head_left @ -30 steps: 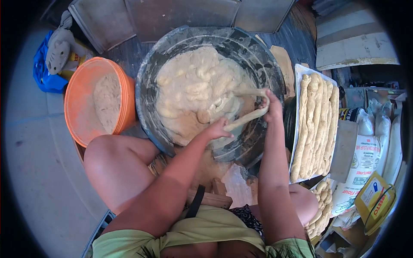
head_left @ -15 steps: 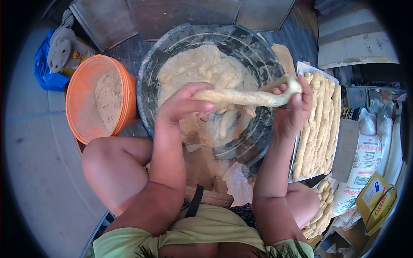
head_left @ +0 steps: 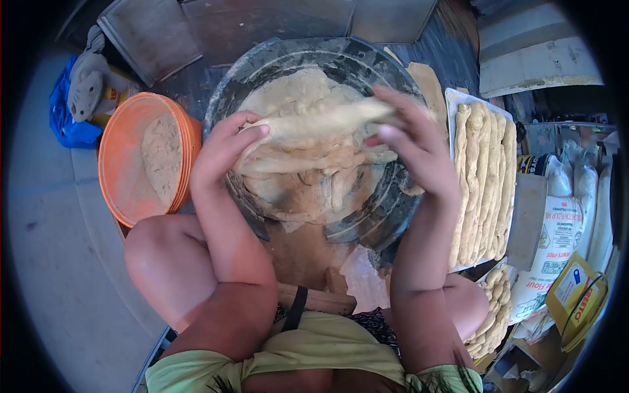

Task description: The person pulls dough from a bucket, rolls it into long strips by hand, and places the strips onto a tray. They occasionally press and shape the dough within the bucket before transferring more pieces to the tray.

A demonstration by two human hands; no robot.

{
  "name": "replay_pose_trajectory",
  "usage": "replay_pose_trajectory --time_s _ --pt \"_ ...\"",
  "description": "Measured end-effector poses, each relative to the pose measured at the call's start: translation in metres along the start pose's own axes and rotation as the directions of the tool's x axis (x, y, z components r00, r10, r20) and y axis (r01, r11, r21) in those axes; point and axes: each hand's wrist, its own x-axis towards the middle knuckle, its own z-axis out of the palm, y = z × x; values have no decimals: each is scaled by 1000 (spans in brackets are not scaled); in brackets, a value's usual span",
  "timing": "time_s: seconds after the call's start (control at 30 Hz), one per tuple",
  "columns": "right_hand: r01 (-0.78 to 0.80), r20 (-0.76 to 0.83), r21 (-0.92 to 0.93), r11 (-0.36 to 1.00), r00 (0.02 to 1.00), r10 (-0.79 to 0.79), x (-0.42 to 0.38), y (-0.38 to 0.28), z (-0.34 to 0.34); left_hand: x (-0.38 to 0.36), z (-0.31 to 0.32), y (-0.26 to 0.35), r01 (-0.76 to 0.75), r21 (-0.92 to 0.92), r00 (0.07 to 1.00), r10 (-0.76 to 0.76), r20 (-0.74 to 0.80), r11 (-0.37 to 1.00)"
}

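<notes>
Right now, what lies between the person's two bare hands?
In the head view, a thick, pale dough rope, above a round black basin of lumpy dough.

Left hand (head_left: 226,147) grips one end of a thick dough strand (head_left: 314,124) above a dark basin (head_left: 386,75) of dough (head_left: 298,88). Right hand (head_left: 422,147) blurred at the other end; can't tell from here if it grips. Orange tub (head_left: 119,160) with a powdery heap (head_left: 162,157) beside basin, left; right, a white tray (head_left: 451,105) of dough ropes (head_left: 483,180), flour sack (head_left: 549,239) beyond.
</notes>
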Motion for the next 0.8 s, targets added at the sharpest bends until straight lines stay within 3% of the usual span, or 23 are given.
replay_pose_trajectory --time_s 0.03,0.1,0.17,0.23,0.27,0.33,0.37,0.43,0.47,0.53,0.57,0.63,0.67,0.73,0.77,0.8 --pt "-103 39 38 994 994 102 12 39 3 18 -6 -33 74 171 995 -61 -78 982" --pt "-448 17 -161 879 889 457 22 80 -3 43 -15 -95 204 502 976 -138 -167 840" --pt "-495 -194 70 866 845 498 24 149 -7 53 1 -117 162 496 982 -89 -166 853" --pt "-469 -446 82 879 772 453 17 250 -6 71 27 -147 79 506 986 8 -169 859" --pt "-477 -440 82 875 770 461 9 295 -1 89 42 -166 38 522 983 62 -173 852" --pt "-497 -480 -216 841 804 351 -3 355 8 116 77 -201 -67 588 961 211 -180 806" --pt "-501 -478 -213 839 802 357 -4 352 15 120 90 -200 -62 589 962 205 -180 806" --pt "-571 -484 -569 592 814 320 -1 327 39 123 107 -194 -12 780 966 209 -152 626" --pt "-575 -481 -568 588 812 330 4 318 41 122 110 -193 -6 779 968 198 -152 627" --pt "-632 -576 -525 571 757 308 14 310 41 112 116 -194 -54 935 990 139 5 350" --pt "-640 -578 -516 569 751 321 16 313 40 101 119 -200 -58 936 992 128 14 346" --pt "-507 -631 -497 705 768 107 24 316 35 68 123 -219 -166 939 984 111 138 303" --pt "-503 -633 -491 711 767 105 24 313 37 52 126 -236 -152 923 987 98 125 353" --pt "-297 -353 -680 671 934 55 15 303 47 23 133 -270 -140 907 990 86 115 397" --pt "-236 -169 -753 614 972 165 12 306 55 11 137 -283 -82 901 997 24 79 427" --pt "-237 -171 -752 615 971 166 5 309 65 5 140 -289 -23 891 998 -41 46 454"
